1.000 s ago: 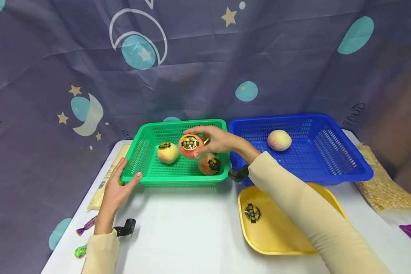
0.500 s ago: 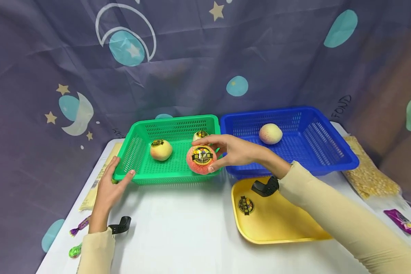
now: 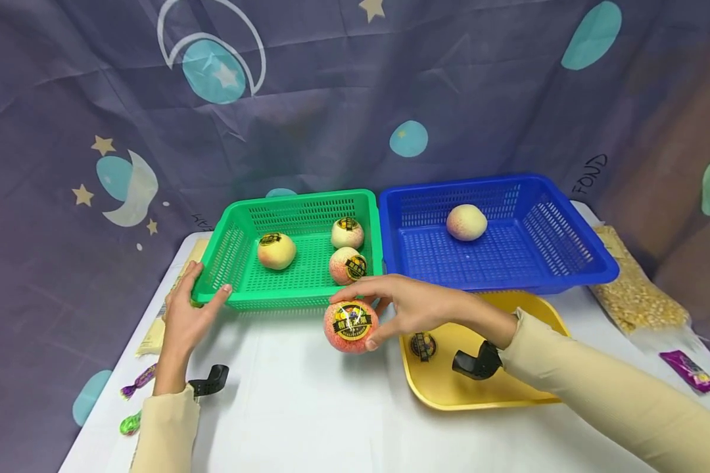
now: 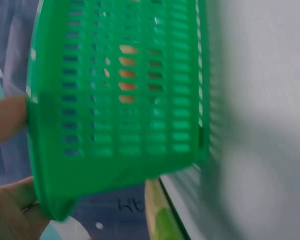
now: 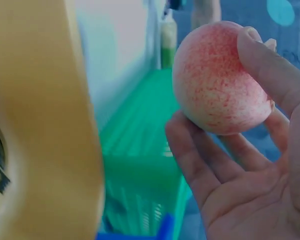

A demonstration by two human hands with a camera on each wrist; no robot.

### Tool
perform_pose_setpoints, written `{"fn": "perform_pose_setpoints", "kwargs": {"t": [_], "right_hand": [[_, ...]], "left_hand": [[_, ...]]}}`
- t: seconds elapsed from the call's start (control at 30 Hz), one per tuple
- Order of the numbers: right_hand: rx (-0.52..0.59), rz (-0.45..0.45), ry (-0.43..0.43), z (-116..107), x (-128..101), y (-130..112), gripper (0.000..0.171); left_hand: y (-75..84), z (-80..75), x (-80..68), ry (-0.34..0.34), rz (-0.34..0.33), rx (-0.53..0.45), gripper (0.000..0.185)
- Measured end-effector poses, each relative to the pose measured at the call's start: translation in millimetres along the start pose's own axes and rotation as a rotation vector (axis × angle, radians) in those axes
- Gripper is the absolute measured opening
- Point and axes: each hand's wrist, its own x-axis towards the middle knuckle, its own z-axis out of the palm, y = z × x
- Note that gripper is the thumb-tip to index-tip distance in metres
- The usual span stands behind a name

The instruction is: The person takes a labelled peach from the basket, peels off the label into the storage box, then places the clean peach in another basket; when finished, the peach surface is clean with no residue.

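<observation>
My right hand (image 3: 417,305) holds a red-blushed peach (image 3: 350,326) with a round black label, thumb on one side and fingers on the other. In the right wrist view the same peach (image 5: 220,80) shows its mottled pink skin. It overlaps the strip of table in front of the green basket (image 3: 284,301). At that basket's front left corner, my left hand (image 3: 192,318) grips the rim, its thumb over the front edge. Inside the basket lie three peaches: one at left (image 3: 276,251), one at back right (image 3: 347,233) and one at front right (image 3: 347,266).
A blue basket (image 3: 509,284) with one pale peach (image 3: 466,222) adjoins on the right. Before it stands a yellow tray (image 3: 449,402) with a round label (image 3: 423,346). Wrapped candies (image 3: 139,381) lie at left; a bag of corn kernels (image 3: 639,289) and a purple packet (image 3: 690,371) at right.
My right hand has brought the peach from above the green basket toward me, past its front rim. The peaches it covered now show. My left hand stays at the corner.
</observation>
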Motion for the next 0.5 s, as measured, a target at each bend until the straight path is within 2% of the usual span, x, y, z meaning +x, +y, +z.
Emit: {"fn": "perform_pose_setpoints", "kwargs": {"t": [0.07,0.17,0.27,0.3,0.37,0.43,0.5], "right_hand": [[-0.003,-0.01,-0.022,6,2,2,0.073],[-0.028,-0.002,-0.045,14,5,7,0.073],[-0.064,0.027,-0.055,21,6,13,0.073],[-0.076,0.034,-0.057,24,7,14,0.073],[-0.1,0.044,-0.061,28,9,17,0.072],[-0.127,0.047,-0.058,33,10,20,0.072],[-0.158,0.045,-0.059,37,11,23,0.07]], "left_hand": [[6.0,1.0,-3.6,0.064,0.031,-0.018,0.072],[18.9,2.9,-8.9,0.136,0.146,-0.05,0.06],[34.3,3.6,-15.3,0.127,0.285,-0.082,0.051],[39.2,3.5,-18.3,0.103,0.323,-0.091,0.05],[46.8,2.5,-25.6,0.012,0.385,-0.131,0.047],[51.4,1.5,-33.0,-0.133,0.426,-0.196,0.046],[53.5,0.3,-40.7,-0.319,0.437,-0.24,0.044]]}}
